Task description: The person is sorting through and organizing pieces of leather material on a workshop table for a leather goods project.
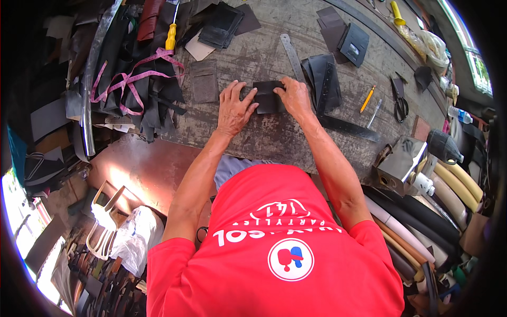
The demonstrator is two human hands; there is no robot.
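A small black leather piece (268,99) lies on the worn workbench in front of me, with a crease or seam across it. My right hand (296,99) grips its right side, thumb on top and index finger curled at the far edge. My left hand (235,110) rests at its left side with fingers spread, the fingertips touching or nearly touching the edge. A dark brown leather piece with slots (204,81) sits left of my left hand. Beyond my right hand are a steel ruler (290,55) and stacked black leather pieces (323,82).
On the bench are a yellow pencil (367,99), a silver pen-like tool (374,114), black-handled scissors (401,108) and a dark straightedge (348,128). A pink tape measure (128,79) and yellow-handled screwdriver (170,37) lie on leather scraps at left. Material rolls (449,193) stand right.
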